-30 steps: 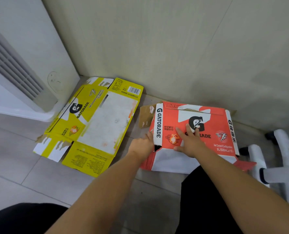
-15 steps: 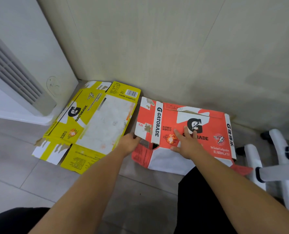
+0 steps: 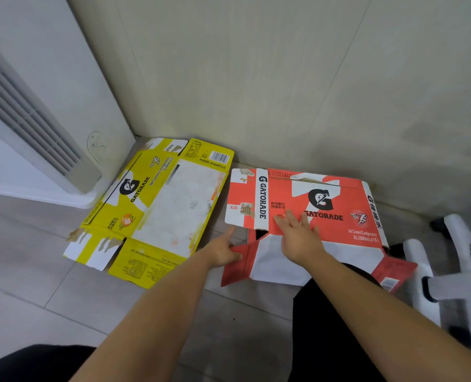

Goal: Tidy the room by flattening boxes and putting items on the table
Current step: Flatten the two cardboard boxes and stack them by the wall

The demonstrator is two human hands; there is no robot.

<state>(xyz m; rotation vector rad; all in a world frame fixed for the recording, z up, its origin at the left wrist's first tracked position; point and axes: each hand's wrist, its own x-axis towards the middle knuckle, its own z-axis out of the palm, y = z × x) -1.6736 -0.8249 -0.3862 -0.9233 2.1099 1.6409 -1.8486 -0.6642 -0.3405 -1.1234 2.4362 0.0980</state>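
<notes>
Right hand point(image 3: 297, 235): fingers spread and straight, palm down, pressing flat on the red box point(image 3: 339, 199). Left hand point(image 3: 223, 250): forefinger stretched toward the box's left end flap, other fingers curled at the lower red flap; I cannot tell if they pinch it. The red box lies flattened on the floor point(image 3: 36, 293) against the wall. The yellow box point(image 3: 157, 205), also flat, lies just left of it.
</notes>
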